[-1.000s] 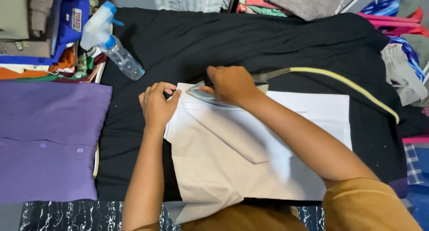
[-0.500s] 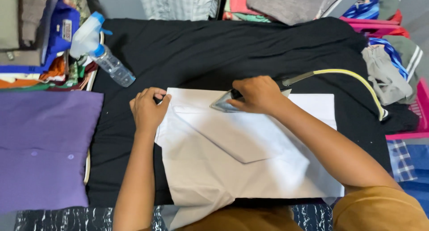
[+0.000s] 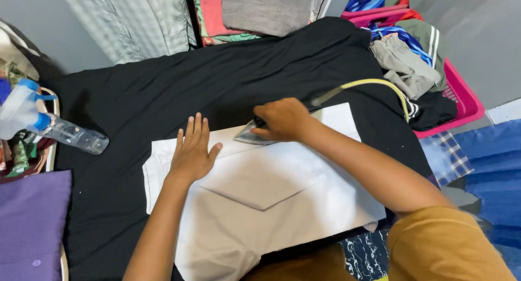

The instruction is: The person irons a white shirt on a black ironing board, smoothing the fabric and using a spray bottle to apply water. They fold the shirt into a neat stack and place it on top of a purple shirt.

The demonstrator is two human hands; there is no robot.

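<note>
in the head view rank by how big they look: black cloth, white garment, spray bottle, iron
1. black cloth
2. white garment
3. spray bottle
4. iron, mostly hidden under the right hand, so its rank against the bottle is unsure

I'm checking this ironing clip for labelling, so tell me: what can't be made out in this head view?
- Iron: mostly covered by the right hand; only its tip shows.
- Yellow cord: its far end drops out of sight past the black cloth.
- Spray bottle: cut off by the left edge.
- White garment: the part under the left hand is hidden, and its lower end leaves the frame.
</note>
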